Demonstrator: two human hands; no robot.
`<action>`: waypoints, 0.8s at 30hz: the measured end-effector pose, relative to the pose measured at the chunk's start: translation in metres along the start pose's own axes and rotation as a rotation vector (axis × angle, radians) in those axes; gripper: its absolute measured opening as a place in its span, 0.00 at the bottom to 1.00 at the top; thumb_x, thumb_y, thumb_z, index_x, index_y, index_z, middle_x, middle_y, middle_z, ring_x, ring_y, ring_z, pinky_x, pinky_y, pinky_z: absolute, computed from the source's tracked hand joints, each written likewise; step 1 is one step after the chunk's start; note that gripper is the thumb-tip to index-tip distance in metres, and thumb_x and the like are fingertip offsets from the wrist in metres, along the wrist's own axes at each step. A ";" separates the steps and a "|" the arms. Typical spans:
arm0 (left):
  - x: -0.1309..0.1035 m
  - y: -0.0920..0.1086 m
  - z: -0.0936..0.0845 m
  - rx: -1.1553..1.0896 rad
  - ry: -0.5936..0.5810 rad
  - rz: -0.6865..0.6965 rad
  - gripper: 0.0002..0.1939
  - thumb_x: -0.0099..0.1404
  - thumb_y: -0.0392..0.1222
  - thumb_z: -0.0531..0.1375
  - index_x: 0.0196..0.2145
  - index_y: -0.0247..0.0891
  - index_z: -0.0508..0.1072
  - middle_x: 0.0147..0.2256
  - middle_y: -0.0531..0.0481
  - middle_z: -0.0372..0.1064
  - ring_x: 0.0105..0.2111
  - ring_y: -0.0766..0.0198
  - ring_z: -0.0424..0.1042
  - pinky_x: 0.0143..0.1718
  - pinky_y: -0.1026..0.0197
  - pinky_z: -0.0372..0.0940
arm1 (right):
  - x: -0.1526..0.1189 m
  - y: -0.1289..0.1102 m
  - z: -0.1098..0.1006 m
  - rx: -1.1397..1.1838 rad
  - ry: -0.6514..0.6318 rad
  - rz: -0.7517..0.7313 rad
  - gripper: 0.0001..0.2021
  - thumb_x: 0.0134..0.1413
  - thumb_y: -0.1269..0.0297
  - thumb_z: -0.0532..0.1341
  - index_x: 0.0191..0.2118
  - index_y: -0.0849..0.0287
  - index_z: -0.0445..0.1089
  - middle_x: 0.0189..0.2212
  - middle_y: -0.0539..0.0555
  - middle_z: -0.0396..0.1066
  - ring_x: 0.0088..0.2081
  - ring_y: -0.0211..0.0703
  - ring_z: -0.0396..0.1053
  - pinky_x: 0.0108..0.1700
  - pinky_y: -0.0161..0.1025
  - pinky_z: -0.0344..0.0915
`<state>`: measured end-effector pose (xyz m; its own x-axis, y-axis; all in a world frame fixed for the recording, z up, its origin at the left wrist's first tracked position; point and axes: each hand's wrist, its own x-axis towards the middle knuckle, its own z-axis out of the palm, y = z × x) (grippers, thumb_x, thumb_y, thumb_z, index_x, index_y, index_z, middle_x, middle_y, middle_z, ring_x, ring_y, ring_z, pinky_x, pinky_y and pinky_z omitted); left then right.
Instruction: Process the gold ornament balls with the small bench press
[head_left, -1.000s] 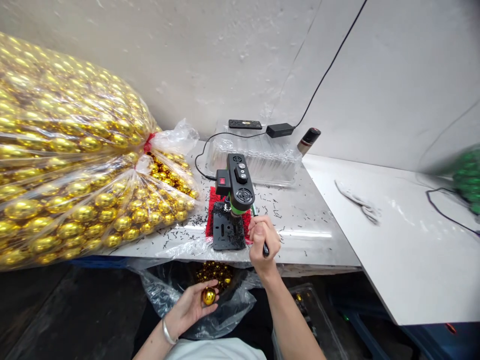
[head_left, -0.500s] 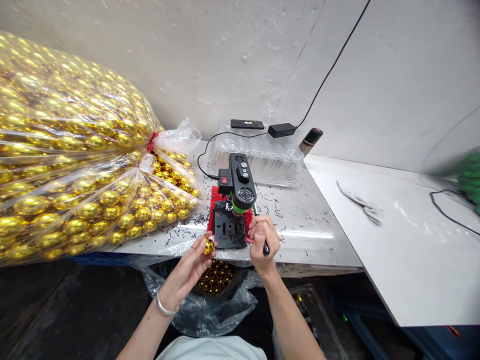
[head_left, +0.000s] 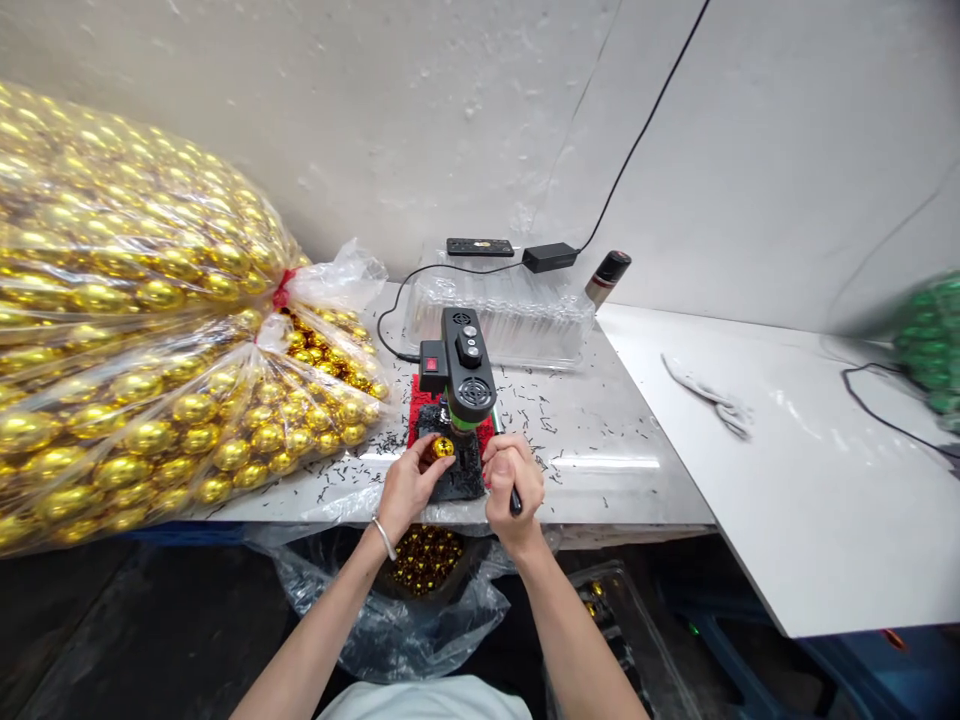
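Observation:
Between the thumb and fingers of my left hand [head_left: 409, 484] is a small shiny gold ball [head_left: 443, 447], held over the black base plate [head_left: 459, 478] of a small press. My right hand [head_left: 514, 488] is wrapped round the black-ended lever handle [head_left: 515, 502] at the press's right side. The black and green press head [head_left: 469, 365] stands just above and behind the ball. Under the base lies a red mat [head_left: 415, 398], with black scraps scattered around it.
Large clear bags of gold balls [head_left: 135, 380] fill the left. Behind the press are a clear plastic box [head_left: 517, 330], a black adapter [head_left: 550, 257] and a spray can [head_left: 607, 277]. Scissors [head_left: 709, 395] lie right. Below the table edge sits a bin of gold balls [head_left: 427, 560].
My left hand has moved forward and right, bringing the gold ball from the plate's front left edge to over the plate. My right hand stays on the lever. The view has shifted slightly.

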<state>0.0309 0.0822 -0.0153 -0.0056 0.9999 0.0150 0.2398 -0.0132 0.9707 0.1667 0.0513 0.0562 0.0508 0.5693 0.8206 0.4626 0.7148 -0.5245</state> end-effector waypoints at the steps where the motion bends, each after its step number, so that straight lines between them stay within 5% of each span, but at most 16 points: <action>1: 0.000 0.000 0.001 0.113 -0.002 0.060 0.20 0.57 0.46 0.63 0.47 0.36 0.72 0.36 0.45 0.75 0.35 0.57 0.73 0.41 0.55 0.67 | -0.001 0.001 0.000 0.001 -0.001 -0.004 0.13 0.58 0.77 0.47 0.24 0.57 0.56 0.21 0.49 0.58 0.30 0.38 0.63 0.30 0.37 0.60; 5: 0.000 -0.003 0.002 0.420 0.045 0.310 0.17 0.60 0.42 0.61 0.47 0.36 0.72 0.39 0.42 0.75 0.39 0.54 0.73 0.43 0.52 0.67 | -0.002 0.002 0.000 0.010 -0.004 -0.008 0.13 0.58 0.77 0.48 0.24 0.57 0.56 0.21 0.49 0.58 0.31 0.38 0.63 0.30 0.36 0.60; 10: 0.004 -0.013 0.005 0.514 0.082 0.475 0.16 0.63 0.44 0.59 0.48 0.36 0.72 0.42 0.41 0.74 0.41 0.54 0.72 0.45 0.52 0.67 | -0.002 0.001 0.000 0.014 -0.004 0.018 0.13 0.58 0.76 0.48 0.24 0.57 0.57 0.21 0.49 0.59 0.31 0.39 0.63 0.30 0.37 0.61; 24: 0.006 -0.013 0.005 0.344 -0.011 0.331 0.19 0.58 0.48 0.64 0.47 0.42 0.74 0.44 0.43 0.74 0.45 0.50 0.68 0.52 0.48 0.58 | -0.020 0.016 0.005 -0.014 0.019 -0.017 0.13 0.60 0.70 0.46 0.25 0.57 0.58 0.25 0.51 0.62 0.29 0.38 0.63 0.29 0.38 0.62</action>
<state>0.0326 0.0880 -0.0291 0.1350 0.9424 0.3062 0.5342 -0.3295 0.7785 0.1684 0.0534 0.0305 0.0599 0.5490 0.8337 0.4762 0.7183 -0.5072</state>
